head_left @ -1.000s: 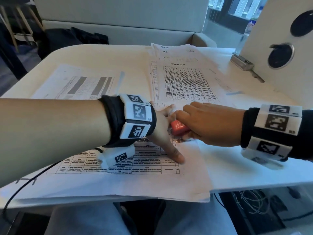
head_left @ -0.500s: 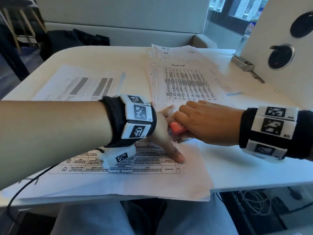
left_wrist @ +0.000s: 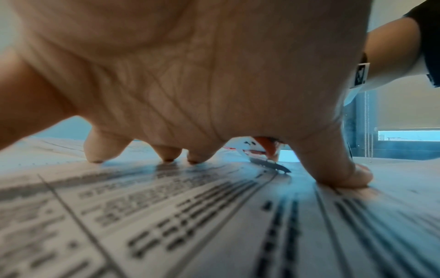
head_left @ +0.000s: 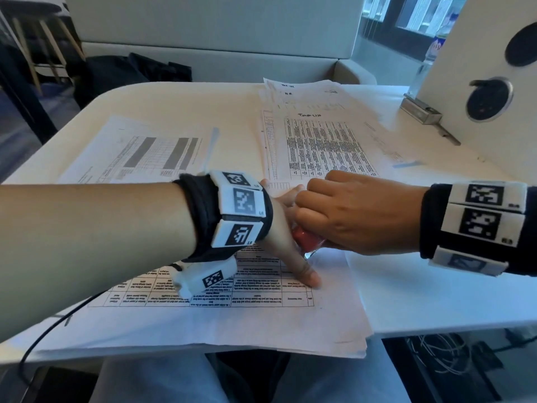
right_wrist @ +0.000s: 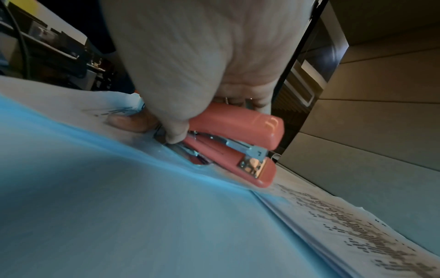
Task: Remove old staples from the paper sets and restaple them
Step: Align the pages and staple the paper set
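Observation:
The near paper set [head_left: 261, 324] lies at the table's front edge with its printed table facing up. My left hand [head_left: 290, 237] presses it flat, spread fingertips [left_wrist: 167, 154] and thumb [left_wrist: 345, 175] on the sheet. My right hand [head_left: 319, 216] grips a small red stapler [head_left: 305, 238], mostly hidden under its fingers in the head view. In the right wrist view the stapler [right_wrist: 238, 120] rests tilted on the paper's right edge, mouth toward the camera. Its metal rear tang [left_wrist: 273, 165] touches the sheet just left of my left thumb. No staple is discernible.
A second paper set [head_left: 319, 141] lies behind the hands and a single sheet [head_left: 145, 152] at the left. A metal bracket [head_left: 421, 112] and a white panel [head_left: 479, 82] stand at the far right. A black bag [head_left: 125, 71] sits on the bench beyond.
My right hand has shifted slightly left and rolled over the stapler, covering more of it and overlapping my left hand. The left hand stays pressed on the paper.

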{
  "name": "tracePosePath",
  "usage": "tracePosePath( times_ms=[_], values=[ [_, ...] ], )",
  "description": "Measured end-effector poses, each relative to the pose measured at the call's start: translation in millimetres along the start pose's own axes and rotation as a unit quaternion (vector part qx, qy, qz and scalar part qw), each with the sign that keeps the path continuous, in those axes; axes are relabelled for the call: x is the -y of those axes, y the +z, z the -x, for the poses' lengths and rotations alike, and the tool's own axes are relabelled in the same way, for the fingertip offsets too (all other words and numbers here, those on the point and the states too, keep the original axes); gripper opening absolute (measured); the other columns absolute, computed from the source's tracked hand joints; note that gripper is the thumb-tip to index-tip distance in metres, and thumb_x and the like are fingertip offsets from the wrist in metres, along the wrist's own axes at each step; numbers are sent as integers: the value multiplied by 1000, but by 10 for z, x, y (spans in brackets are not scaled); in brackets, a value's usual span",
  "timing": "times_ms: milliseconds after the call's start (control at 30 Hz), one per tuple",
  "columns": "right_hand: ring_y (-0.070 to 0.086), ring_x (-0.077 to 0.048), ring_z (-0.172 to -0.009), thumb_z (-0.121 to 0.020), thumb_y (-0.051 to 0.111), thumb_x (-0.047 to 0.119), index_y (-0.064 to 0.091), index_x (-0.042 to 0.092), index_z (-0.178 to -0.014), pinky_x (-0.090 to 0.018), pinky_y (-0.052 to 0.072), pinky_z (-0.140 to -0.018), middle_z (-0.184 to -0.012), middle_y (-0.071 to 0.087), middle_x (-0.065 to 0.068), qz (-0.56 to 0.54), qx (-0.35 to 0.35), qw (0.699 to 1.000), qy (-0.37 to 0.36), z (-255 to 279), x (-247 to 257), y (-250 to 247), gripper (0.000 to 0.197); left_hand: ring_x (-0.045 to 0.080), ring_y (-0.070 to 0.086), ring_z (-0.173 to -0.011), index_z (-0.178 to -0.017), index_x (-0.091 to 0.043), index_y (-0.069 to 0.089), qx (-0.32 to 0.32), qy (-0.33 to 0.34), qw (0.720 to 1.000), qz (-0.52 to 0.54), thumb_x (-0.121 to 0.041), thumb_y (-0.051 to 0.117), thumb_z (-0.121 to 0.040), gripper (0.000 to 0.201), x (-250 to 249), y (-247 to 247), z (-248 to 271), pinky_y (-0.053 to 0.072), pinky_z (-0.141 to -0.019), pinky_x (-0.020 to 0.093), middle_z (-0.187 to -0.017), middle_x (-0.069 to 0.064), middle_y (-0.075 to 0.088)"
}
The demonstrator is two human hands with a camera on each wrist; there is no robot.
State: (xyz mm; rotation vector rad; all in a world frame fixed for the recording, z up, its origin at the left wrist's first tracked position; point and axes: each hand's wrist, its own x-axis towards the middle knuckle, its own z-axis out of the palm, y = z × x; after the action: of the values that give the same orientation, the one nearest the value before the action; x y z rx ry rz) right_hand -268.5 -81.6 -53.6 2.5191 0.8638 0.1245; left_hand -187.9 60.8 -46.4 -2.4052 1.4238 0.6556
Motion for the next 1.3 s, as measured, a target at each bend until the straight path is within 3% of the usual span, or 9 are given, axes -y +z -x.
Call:
tracePosePath(
  times_ms=[133, 233, 433, 567, 700, 833, 967, 1100, 1300],
  values=[
    [53, -19, -75, -91, 58, 32, 52, 12, -103, -35, 51, -64, -95, 54, 0, -120, -23, 992, -5, 5, -20, -46, 24, 28, -24, -142, -143, -56, 1, 29, -18, 999, 16, -90, 55, -51, 112, 57, 65, -93, -8, -114, 49, -155, -14, -26],
    [50, -19, -69, -90, 58, 33, 38, 16, -110, -34, 48, -57, -85, 46, 5, -173, 33, 983, 60, 18, 7, -60, 33, 22, -26, -142, -140, -60, 12, 26, 18, 999, 29, -87, 55, -57, 98, 61, 72, -136, -15, -114, 53, -152, -5, -36],
    [57, -17, -66, -87, 58, 33, 33, 27, -118, -38, 51, -63, -83, 61, 2, -309, 162, 903, 250, -65, 81, -118, 40, 18, 26, -140, -135, -49, 38, 6, 16, 999, 42, -84, 60, -57, 88, 17, 67, -80, 9, -116, 43, -150, -13, 27],
    [58, -3, -52, -86, 64, 29, 36, 26, -117, -20, 46, -47, -78, 64, 3, -424, 177, 826, 327, -106, 47, -87, 41, 23, -1, -146, -143, -55, 18, 6, 10, 1000, 25, -85, 55, -58, 97, 19, 43, -52, -5, -114, 51, -158, -15, -7],
    [61, -10, -62, -84, 67, 36, 39, 30, -116, -25, 48, -56, -85, 67, 3, -471, 214, 776, 361, -117, -28, -79, 43, 31, -20, -143, -143, -50, -16, 16, -16, 1000, 7, -95, 50, -45, 127, 86, 92, -146, 0, -114, 52, -152, -16, -33],
    [64, -21, -64, -83, 69, 35, 47, 28, -118, -28, 51, -60, -93, 72, -13, -543, 226, 715, 378, -98, -110, -96, 42, 33, -17, -144, -139, -46, -29, 13, -18, 1000, -1, -96, 50, -43, 134, 97, 110, -183, 6, -114, 54, -152, -15, -33],
    [67, -20, -67, -81, 69, 44, 45, 31, -119, -35, 56, -66, -91, 71, -5, -497, 227, 744, 384, -51, -139, -68, 47, 31, -10, -146, -143, -41, -26, 18, 0, 1000, -7, -88, 56, -54, 130, 80, 50, -143, 3, -115, 49, -154, -10, -30],
    [66, -16, -66, -80, 68, 51, 46, 28, -116, -30, 55, -63, -86, 68, 2, -444, 226, 768, 403, 16, -155, -88, 48, 24, 5, -147, -150, -30, -14, 14, 24, 999, -26, -66, 67, -70, 119, 153, -71, -139, 10, -117, 37, -158, -6, -20],
    [63, -9, -73, -73, 62, 70, 50, 26, -109, -24, 48, -61, -89, 64, 7, -382, 223, 799, 406, 59, -172, -155, 58, 18, 16, -145, -151, -26, -6, -3, 37, 999, -33, -56, 73, -71, 117, 193, -65, -181, 20, -118, 38, -160, -5, -10]
  ],
)
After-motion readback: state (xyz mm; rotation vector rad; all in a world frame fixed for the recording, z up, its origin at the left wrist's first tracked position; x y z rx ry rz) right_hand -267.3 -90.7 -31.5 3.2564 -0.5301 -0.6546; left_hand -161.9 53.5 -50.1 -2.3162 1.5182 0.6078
